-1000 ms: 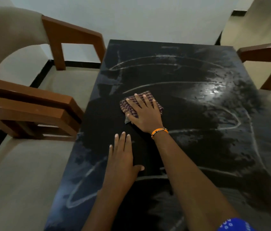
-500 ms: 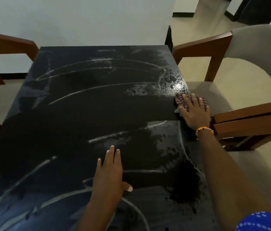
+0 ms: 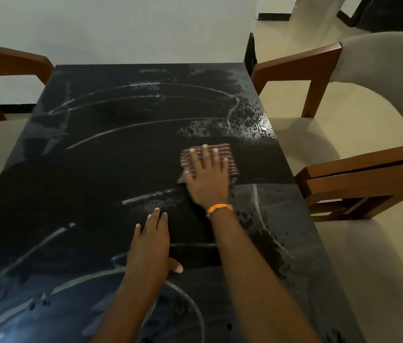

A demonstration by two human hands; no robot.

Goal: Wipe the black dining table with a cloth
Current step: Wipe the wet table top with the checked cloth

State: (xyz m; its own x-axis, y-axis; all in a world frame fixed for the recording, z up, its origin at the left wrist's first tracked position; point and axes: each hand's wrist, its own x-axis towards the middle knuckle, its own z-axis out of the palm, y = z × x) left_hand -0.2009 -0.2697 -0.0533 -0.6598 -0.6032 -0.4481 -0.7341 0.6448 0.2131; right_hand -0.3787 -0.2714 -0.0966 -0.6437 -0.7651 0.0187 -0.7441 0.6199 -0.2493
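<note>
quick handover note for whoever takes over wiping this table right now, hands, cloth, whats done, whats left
Right hand: flat on the striped cloth, fingers spread, pressing it to the black table right of centre.
Left hand: open, palm down on the table nearer the person, holding nothing.
Done: a dark, streak-free band runs across the middle, from the left side to the right edge beside the cloth.
Left: pale streaks and droplets at the far end, worst near the far right corner, and arcs of residue across the near end and near right side.
Chairs stand close on both sides.
</note>
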